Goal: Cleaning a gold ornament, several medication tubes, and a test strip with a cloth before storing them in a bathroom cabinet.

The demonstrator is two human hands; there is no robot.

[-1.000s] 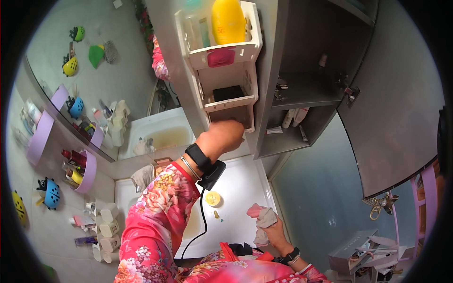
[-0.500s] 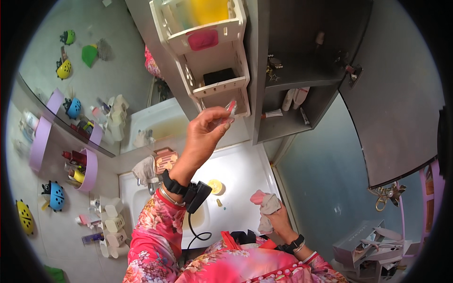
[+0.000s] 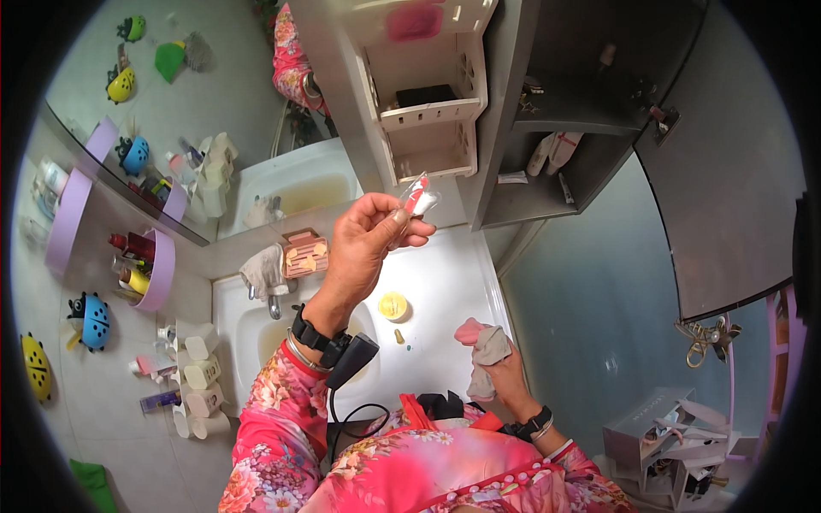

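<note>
Raised over the sink's far side, my left hand (image 3: 363,248) pinches a small clear plastic packet (image 3: 421,198) with red and white showing through it. The packet is just below the lowest tier of a white plastic shelf rack (image 3: 432,113). My right hand (image 3: 510,378) is lower, over the right side of the white sink counter (image 3: 440,274), closed around a bunched grey and pink cloth (image 3: 490,349). Between the hands, a round yellow tub (image 3: 392,306) and a tiny yellowish piece (image 3: 398,337) sit on the counter.
A cloth (image 3: 262,270) hangs over the faucet beside a pinkish soap tray (image 3: 305,255). At right, an open grey cabinet (image 3: 547,201) holds tubes, its door (image 3: 727,214) swung outward. Purple wall holders (image 3: 161,272) and a white cup rack (image 3: 203,372) line the left wall.
My left hand has drawn the packet down and away from the rack's lowest tier and turned it, showing more of it. The view has shifted. My right hand keeps the cloth.
</note>
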